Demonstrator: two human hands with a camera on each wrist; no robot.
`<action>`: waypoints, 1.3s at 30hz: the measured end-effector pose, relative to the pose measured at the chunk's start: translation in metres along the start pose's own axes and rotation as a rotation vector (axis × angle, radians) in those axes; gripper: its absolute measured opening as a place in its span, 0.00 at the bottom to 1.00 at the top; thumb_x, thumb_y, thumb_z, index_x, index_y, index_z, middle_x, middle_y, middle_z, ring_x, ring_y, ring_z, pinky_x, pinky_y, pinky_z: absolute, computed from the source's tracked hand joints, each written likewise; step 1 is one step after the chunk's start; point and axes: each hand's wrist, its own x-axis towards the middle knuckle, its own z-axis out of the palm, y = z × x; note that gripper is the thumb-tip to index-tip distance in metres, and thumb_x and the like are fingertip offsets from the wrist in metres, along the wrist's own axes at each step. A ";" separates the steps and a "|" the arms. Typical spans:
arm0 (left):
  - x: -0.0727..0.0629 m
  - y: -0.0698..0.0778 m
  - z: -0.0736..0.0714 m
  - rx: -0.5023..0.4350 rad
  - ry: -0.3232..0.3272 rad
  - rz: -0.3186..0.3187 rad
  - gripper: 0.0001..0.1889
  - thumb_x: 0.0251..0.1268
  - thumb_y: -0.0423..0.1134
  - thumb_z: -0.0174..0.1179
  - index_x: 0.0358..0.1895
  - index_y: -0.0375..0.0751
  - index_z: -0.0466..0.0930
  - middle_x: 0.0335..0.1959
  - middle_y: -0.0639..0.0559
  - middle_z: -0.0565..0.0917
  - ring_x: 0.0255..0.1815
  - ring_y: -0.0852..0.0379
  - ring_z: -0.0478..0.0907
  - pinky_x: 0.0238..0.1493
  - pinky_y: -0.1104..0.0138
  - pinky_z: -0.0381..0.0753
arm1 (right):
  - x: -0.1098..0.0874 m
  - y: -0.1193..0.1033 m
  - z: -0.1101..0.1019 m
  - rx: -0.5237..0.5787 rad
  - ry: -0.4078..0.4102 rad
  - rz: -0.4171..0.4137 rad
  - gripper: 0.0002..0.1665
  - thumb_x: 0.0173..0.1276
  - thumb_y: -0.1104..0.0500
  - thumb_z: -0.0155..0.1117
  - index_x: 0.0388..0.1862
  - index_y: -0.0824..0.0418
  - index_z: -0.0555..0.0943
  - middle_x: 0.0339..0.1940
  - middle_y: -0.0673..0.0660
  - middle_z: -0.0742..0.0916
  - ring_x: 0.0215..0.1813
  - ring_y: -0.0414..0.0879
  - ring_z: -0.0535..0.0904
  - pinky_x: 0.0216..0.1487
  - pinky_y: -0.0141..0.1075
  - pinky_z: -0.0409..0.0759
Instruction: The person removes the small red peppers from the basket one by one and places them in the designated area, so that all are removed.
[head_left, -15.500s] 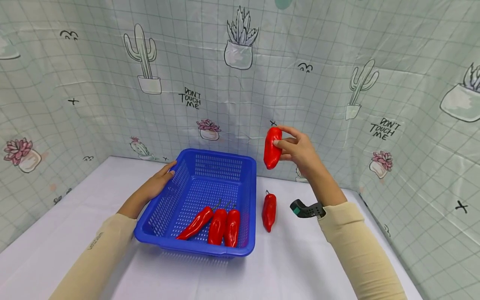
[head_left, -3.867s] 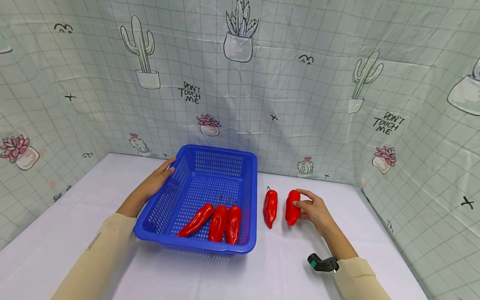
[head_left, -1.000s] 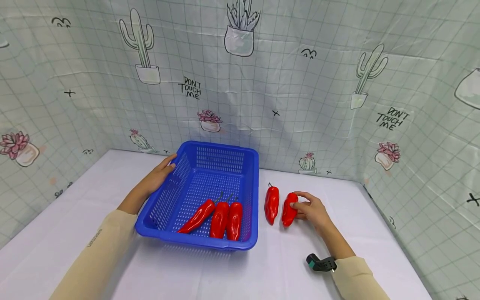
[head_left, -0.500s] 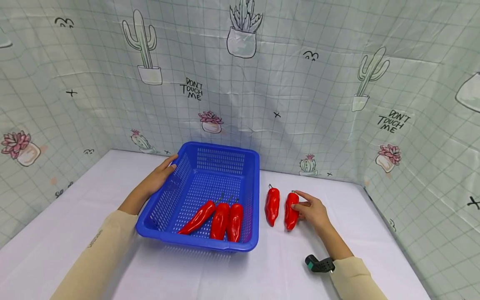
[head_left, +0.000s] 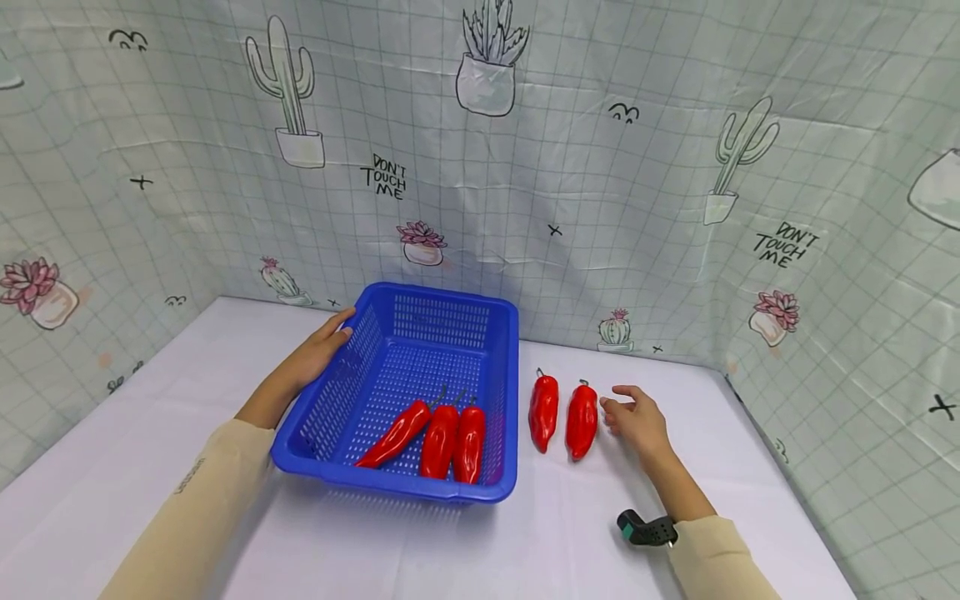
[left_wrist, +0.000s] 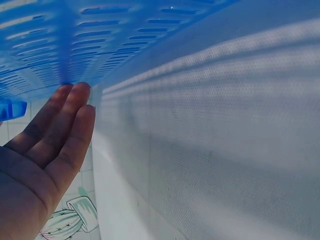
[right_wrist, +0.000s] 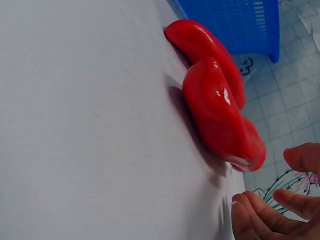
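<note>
My left hand (head_left: 317, 352) rests against the left side of a blue perforated plastic basket (head_left: 393, 483). In the left wrist view, its fingers (left_wrist: 77, 135) are extended, touching the outer wall. Inside the basket lie three red chili peppers (head_left: 438, 442), stems pointing away. Two more red chili peppers lie on the table right of it: an inner one (head_left: 543, 412) and an outer one (head_left: 582, 421). My right hand (head_left: 637, 423) is just right of the outer pepper, apart from it and holding nothing. The right wrist view shows a gap between that pepper (right_wrist: 220, 115) and the fingertips.
A white cloth (head_left: 555, 533) covers the table. Behind and at both sides hangs a pale gridded curtain (head_left: 570, 167) printed with cacti and lettering. A dark device (head_left: 647, 529) is strapped to the right wrist.
My right hand has put down the chili pepper it held up earlier, laid it beside the other one, let go and drawn slightly right. My left hand stays at the basket.
</note>
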 end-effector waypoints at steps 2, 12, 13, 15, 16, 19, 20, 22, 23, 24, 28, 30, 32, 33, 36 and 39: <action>0.000 -0.001 -0.001 0.001 0.000 0.000 0.30 0.83 0.44 0.33 0.79 0.38 0.39 0.77 0.27 0.46 0.70 0.27 0.59 0.68 0.37 0.60 | 0.000 -0.002 -0.002 0.010 0.009 -0.007 0.29 0.74 0.56 0.54 0.69 0.71 0.66 0.54 0.73 0.83 0.37 0.43 0.85 0.38 0.29 0.83; -0.005 -0.005 -0.007 0.016 0.020 -0.010 0.30 0.83 0.45 0.33 0.79 0.36 0.39 0.77 0.26 0.45 0.72 0.25 0.54 0.69 0.36 0.56 | 0.002 -0.044 -0.008 0.099 -0.039 -0.015 0.30 0.78 0.57 0.49 0.73 0.69 0.60 0.61 0.74 0.78 0.48 0.51 0.87 0.49 0.38 0.83; -0.005 -0.005 -0.007 0.018 0.024 -0.013 0.30 0.83 0.44 0.33 0.79 0.36 0.39 0.77 0.26 0.45 0.72 0.25 0.54 0.69 0.36 0.56 | 0.002 -0.050 -0.007 0.113 -0.048 -0.026 0.30 0.78 0.57 0.49 0.73 0.69 0.59 0.62 0.74 0.78 0.48 0.51 0.86 0.49 0.37 0.83; -0.005 -0.004 -0.007 0.051 0.031 -0.026 0.30 0.83 0.45 0.34 0.79 0.37 0.40 0.77 0.27 0.46 0.73 0.24 0.52 0.69 0.34 0.53 | 0.002 -0.062 -0.006 0.129 -0.072 -0.048 0.31 0.78 0.57 0.48 0.74 0.68 0.58 0.62 0.74 0.78 0.50 0.52 0.86 0.51 0.37 0.82; -0.005 -0.003 -0.007 0.077 0.037 -0.034 0.30 0.82 0.45 0.34 0.79 0.38 0.41 0.77 0.27 0.46 0.73 0.24 0.52 0.68 0.33 0.53 | 0.001 -0.068 -0.005 0.127 -0.083 -0.060 0.31 0.78 0.57 0.49 0.74 0.68 0.58 0.62 0.73 0.78 0.51 0.52 0.86 0.50 0.36 0.82; -0.002 0.001 -0.005 0.165 0.051 -0.054 0.30 0.82 0.47 0.35 0.79 0.41 0.44 0.77 0.28 0.49 0.73 0.23 0.51 0.67 0.31 0.52 | -0.003 -0.086 -0.002 0.120 -0.110 -0.108 0.31 0.78 0.56 0.49 0.75 0.67 0.59 0.61 0.72 0.79 0.48 0.49 0.86 0.48 0.33 0.83; -0.001 0.002 -0.004 0.198 0.055 -0.063 0.30 0.81 0.48 0.35 0.79 0.42 0.44 0.77 0.28 0.50 0.73 0.22 0.51 0.67 0.30 0.52 | -0.004 -0.092 0.000 0.121 -0.121 -0.123 0.31 0.78 0.56 0.49 0.75 0.67 0.59 0.60 0.72 0.79 0.46 0.47 0.86 0.47 0.32 0.83; 0.001 0.004 -0.003 0.237 0.064 -0.072 0.29 0.81 0.48 0.35 0.79 0.43 0.46 0.76 0.28 0.52 0.72 0.22 0.52 0.66 0.30 0.53 | -0.006 -0.105 0.006 0.138 -0.145 -0.155 0.31 0.78 0.56 0.49 0.74 0.67 0.59 0.59 0.72 0.79 0.43 0.42 0.86 0.46 0.31 0.83; 0.002 0.004 -0.002 0.246 0.062 -0.074 0.29 0.81 0.48 0.35 0.79 0.42 0.46 0.76 0.28 0.52 0.72 0.22 0.52 0.66 0.30 0.53 | -0.008 -0.111 0.009 0.157 -0.157 -0.167 0.31 0.78 0.57 0.49 0.74 0.68 0.59 0.59 0.72 0.79 0.41 0.40 0.86 0.47 0.32 0.83; 0.003 0.004 -0.001 0.248 0.059 -0.075 0.29 0.81 0.48 0.35 0.79 0.42 0.46 0.76 0.27 0.52 0.72 0.22 0.52 0.66 0.30 0.54 | -0.009 -0.117 0.013 0.177 -0.170 -0.175 0.31 0.77 0.58 0.49 0.74 0.68 0.59 0.59 0.73 0.79 0.41 0.40 0.86 0.48 0.33 0.83; 0.005 0.001 0.002 0.239 0.052 -0.074 0.29 0.81 0.48 0.34 0.79 0.43 0.46 0.76 0.28 0.53 0.72 0.23 0.53 0.67 0.31 0.54 | -0.016 -0.140 0.036 0.235 -0.229 -0.209 0.30 0.77 0.60 0.49 0.74 0.69 0.60 0.58 0.75 0.79 0.47 0.50 0.87 0.54 0.41 0.81; 0.005 -0.001 0.002 0.230 0.055 -0.076 0.29 0.81 0.48 0.35 0.79 0.44 0.47 0.76 0.28 0.53 0.73 0.23 0.53 0.67 0.32 0.54 | -0.023 -0.152 0.050 0.234 -0.278 -0.233 0.30 0.76 0.61 0.50 0.73 0.70 0.60 0.58 0.75 0.79 0.49 0.55 0.86 0.55 0.44 0.81; 0.004 -0.001 0.001 0.227 0.062 -0.077 0.29 0.81 0.48 0.34 0.79 0.44 0.47 0.76 0.29 0.53 0.73 0.23 0.53 0.67 0.31 0.54 | -0.032 -0.163 0.066 0.201 -0.346 -0.252 0.31 0.75 0.61 0.52 0.73 0.69 0.60 0.57 0.74 0.80 0.48 0.55 0.86 0.54 0.44 0.82; 0.004 -0.001 0.000 0.231 0.065 -0.076 0.29 0.81 0.48 0.34 0.79 0.43 0.47 0.76 0.28 0.53 0.73 0.23 0.53 0.67 0.31 0.54 | -0.038 -0.168 0.074 0.178 -0.383 -0.261 0.32 0.75 0.61 0.54 0.73 0.69 0.60 0.56 0.73 0.81 0.46 0.53 0.86 0.53 0.44 0.82; 0.003 -0.001 -0.002 0.225 0.069 -0.076 0.29 0.81 0.47 0.35 0.79 0.42 0.47 0.76 0.29 0.52 0.73 0.23 0.52 0.67 0.31 0.53 | -0.054 -0.179 0.095 0.089 -0.488 -0.273 0.34 0.73 0.60 0.58 0.74 0.67 0.61 0.54 0.69 0.83 0.42 0.47 0.86 0.48 0.42 0.84; 0.005 0.002 -0.002 0.205 0.070 -0.069 0.29 0.82 0.48 0.35 0.79 0.42 0.47 0.77 0.29 0.52 0.73 0.24 0.52 0.68 0.31 0.52 | -0.063 -0.186 0.108 0.005 -0.553 -0.252 0.35 0.72 0.58 0.61 0.73 0.64 0.63 0.52 0.67 0.84 0.42 0.49 0.86 0.47 0.41 0.85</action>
